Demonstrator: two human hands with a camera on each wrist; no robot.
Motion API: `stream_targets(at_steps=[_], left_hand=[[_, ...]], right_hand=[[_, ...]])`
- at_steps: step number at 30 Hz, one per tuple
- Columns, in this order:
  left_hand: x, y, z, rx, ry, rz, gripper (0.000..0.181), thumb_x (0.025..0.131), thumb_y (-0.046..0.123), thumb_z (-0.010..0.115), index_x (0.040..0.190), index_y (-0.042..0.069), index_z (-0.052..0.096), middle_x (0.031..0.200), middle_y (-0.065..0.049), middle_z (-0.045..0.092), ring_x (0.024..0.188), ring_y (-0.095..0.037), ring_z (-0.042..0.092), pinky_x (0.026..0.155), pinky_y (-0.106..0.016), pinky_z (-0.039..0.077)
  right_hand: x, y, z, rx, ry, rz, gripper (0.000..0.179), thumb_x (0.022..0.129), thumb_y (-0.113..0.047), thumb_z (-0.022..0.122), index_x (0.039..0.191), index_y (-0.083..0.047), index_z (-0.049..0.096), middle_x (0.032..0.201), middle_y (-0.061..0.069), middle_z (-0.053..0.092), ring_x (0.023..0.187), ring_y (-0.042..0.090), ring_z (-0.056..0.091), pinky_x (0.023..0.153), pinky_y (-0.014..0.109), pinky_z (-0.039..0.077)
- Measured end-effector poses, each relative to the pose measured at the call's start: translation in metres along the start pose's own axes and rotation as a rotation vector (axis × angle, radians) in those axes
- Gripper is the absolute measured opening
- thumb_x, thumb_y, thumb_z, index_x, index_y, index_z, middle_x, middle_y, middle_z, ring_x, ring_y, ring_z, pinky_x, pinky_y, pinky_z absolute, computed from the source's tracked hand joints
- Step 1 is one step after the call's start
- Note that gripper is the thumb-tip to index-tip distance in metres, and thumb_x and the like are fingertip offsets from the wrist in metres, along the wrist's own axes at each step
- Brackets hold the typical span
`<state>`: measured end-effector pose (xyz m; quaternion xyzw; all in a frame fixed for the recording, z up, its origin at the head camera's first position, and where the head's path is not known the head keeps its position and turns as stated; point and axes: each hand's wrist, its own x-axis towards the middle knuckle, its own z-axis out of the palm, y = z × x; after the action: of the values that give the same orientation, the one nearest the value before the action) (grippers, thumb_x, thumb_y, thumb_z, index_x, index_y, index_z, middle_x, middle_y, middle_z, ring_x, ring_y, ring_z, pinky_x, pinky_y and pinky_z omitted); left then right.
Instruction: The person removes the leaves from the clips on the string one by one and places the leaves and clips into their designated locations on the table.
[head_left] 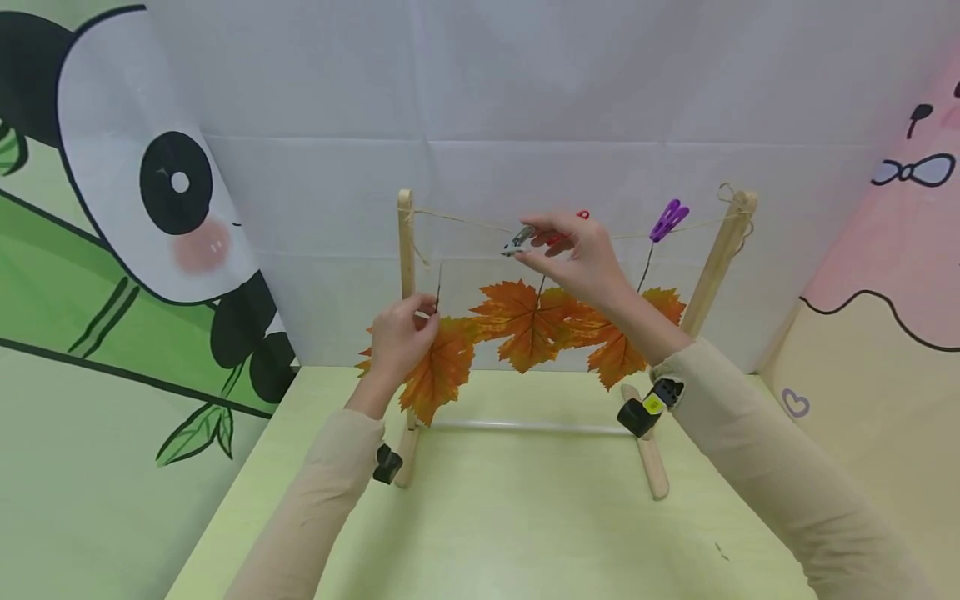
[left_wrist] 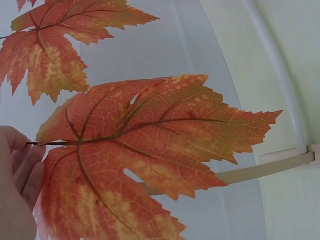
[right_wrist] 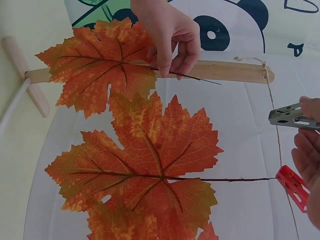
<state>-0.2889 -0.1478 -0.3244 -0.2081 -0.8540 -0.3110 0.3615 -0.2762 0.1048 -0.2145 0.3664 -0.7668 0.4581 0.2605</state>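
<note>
The dark-veined leaf is orange, one clip silver.

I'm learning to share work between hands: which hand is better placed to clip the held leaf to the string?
Probably the right hand: it pinches the silver clip close to the string, while the left hand is occupied holding the leaf by its stem, lower down.

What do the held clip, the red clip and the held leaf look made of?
Held clip: probably metal, silvery-grey with a dull sheen. Red clip: likely plastic, smooth-looking and solidly bright in colour. Held leaf: perhaps printed fabric, mostly matte, with crisp veins and jagged edges; thin plastic is possible too.
</note>
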Motion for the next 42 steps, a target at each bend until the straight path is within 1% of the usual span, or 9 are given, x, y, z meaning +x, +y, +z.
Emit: stream_targets(at_steps=[3,6,10,13,18,24,29,36,42], left_hand=[[-0.004,-0.004,-0.001,-0.001,0.001,0.000,0.011,0.079,0.003,0.063,0.090,0.001,0.066,0.078,-0.010,0.068,0.059,-0.021,0.065,0.056,-0.034,0.051],[-0.009,-0.007,-0.002,-0.002,-0.004,-0.003,0.011,0.079,0.003,0.063,0.089,0.002,0.066,0.077,-0.010,0.068,0.059,-0.020,0.065,0.055,-0.034,0.050],[-0.015,-0.011,-0.003,-0.005,-0.015,-0.021,0.011,0.079,0.003,0.063,0.089,0.001,0.066,0.077,-0.010,0.068,0.059,-0.020,0.064,0.055,-0.034,0.051],[-0.019,-0.014,-0.003,-0.002,-0.013,-0.039,0.011,0.079,0.002,0.063,0.089,0.000,0.066,0.077,-0.010,0.067,0.059,-0.021,0.064,0.055,-0.034,0.050],[-0.026,-0.017,-0.003,0.012,-0.019,-0.058,0.012,0.079,0.002,0.064,0.090,0.000,0.066,0.076,-0.010,0.067,0.057,-0.020,0.062,0.053,-0.034,0.050],[-0.035,-0.021,0.000,0.001,-0.032,-0.101,0.011,0.079,0.002,0.064,0.090,0.001,0.066,0.077,-0.010,0.067,0.061,-0.021,0.065,0.055,-0.034,0.052],[-0.045,-0.026,0.001,0.000,-0.046,-0.135,0.011,0.078,0.002,0.065,0.089,0.002,0.066,0.077,-0.010,0.068,0.062,-0.021,0.066,0.056,-0.035,0.052],[-0.057,-0.033,0.001,0.010,-0.066,-0.168,0.011,0.079,0.004,0.065,0.089,0.003,0.066,0.077,-0.008,0.067,0.062,-0.020,0.066,0.057,-0.035,0.052],[-0.068,-0.039,0.000,0.013,-0.082,-0.203,0.012,0.078,0.004,0.066,0.090,0.001,0.066,0.078,-0.009,0.067,0.062,-0.021,0.065,0.058,-0.036,0.053]], right_hand=[[-0.006,0.000,-0.002,0.013,-0.012,0.016,0.034,0.077,-0.005,0.070,0.110,0.000,0.063,0.092,0.014,0.065,0.082,0.019,0.059,0.070,0.025,0.049],[-0.013,0.002,-0.003,0.020,-0.027,0.025,0.034,0.077,-0.005,0.070,0.110,0.000,0.063,0.092,0.014,0.065,0.082,0.021,0.059,0.070,0.020,0.048],[-0.022,0.008,-0.004,0.009,-0.032,0.021,0.035,0.076,-0.003,0.071,0.111,0.000,0.064,0.093,0.014,0.065,0.082,0.023,0.060,0.070,0.019,0.048],[-0.029,0.013,-0.003,0.002,-0.030,0.022,0.036,0.075,-0.002,0.071,0.110,0.001,0.063,0.094,0.014,0.065,0.082,0.023,0.060,0.069,0.021,0.049],[-0.042,0.022,-0.001,-0.004,-0.033,0.047,0.036,0.075,-0.001,0.071,0.110,0.002,0.063,0.094,0.015,0.064,0.083,0.024,0.061,0.069,0.029,0.051],[-0.058,0.034,0.001,-0.037,-0.041,0.078,0.034,0.076,-0.004,0.071,0.109,-0.001,0.064,0.093,0.010,0.065,0.082,0.020,0.061,0.068,0.027,0.050],[-0.072,0.041,0.004,-0.038,-0.045,0.109,0.036,0.076,-0.005,0.071,0.111,-0.001,0.063,0.092,0.010,0.065,0.081,0.021,0.061,0.069,0.030,0.050],[-0.092,0.049,0.006,-0.045,-0.060,0.212,0.038,0.077,-0.009,0.071,0.113,-0.002,0.062,0.094,0.009,0.066,0.080,0.019,0.061,0.069,0.022,0.050],[-0.108,0.055,0.008,-0.036,-0.059,0.285,0.038,0.077,-0.007,0.071,0.112,0.001,0.062,0.093,0.013,0.066,0.080,0.022,0.062,0.068,0.026,0.051]])
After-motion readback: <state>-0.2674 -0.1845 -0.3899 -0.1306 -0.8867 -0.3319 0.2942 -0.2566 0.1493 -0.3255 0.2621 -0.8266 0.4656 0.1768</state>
